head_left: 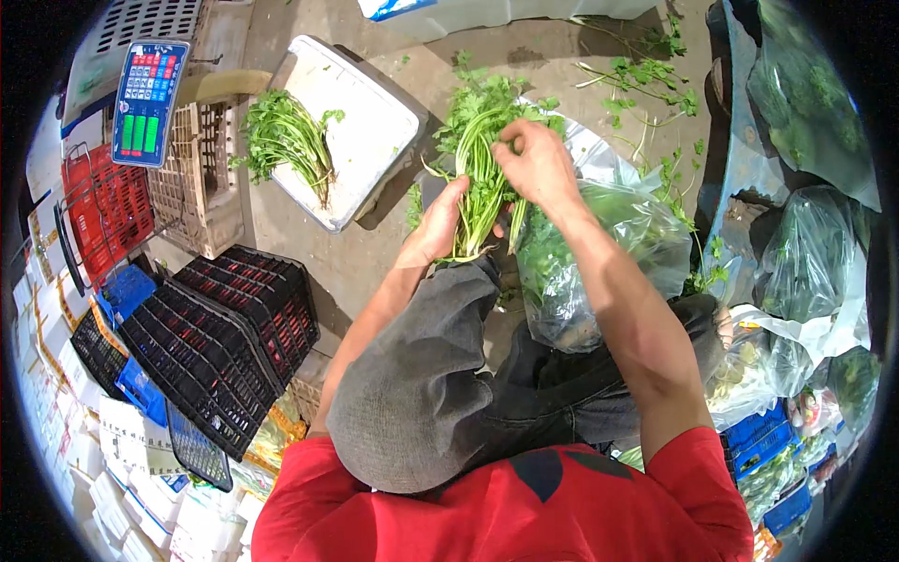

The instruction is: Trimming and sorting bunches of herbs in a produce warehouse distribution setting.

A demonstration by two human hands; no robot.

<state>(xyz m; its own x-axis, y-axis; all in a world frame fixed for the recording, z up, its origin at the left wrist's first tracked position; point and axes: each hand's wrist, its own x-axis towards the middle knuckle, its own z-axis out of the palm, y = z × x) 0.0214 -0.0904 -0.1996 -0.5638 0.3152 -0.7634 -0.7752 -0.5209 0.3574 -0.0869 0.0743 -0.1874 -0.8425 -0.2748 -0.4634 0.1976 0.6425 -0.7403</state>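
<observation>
A bunch of leafy green herb stalks [480, 173], like celery or coriander, stands above my knee with its leaves pointing away from me. My left hand [435, 228] is closed round its lower stalks, thumb in front and fingertips showing on the far side. At the bunch's right edge, my right hand [538, 164] is closed with its fingers curled in a pinch; what they grip is hidden. Below my right forearm lies a clear plastic bag [609, 248] with greens in it. A second bunch [295, 145] lies on the white scale platform [370, 122] to the left.
The scale's blue display panel [150, 103] stands at the far left. Black plastic crates [220, 342] and a red basket [105, 211] are at left. Loose stalks [646, 80] litter the floor at upper right. More filled bags [810, 248] line the right side. A white box [496, 14] stands at the top.
</observation>
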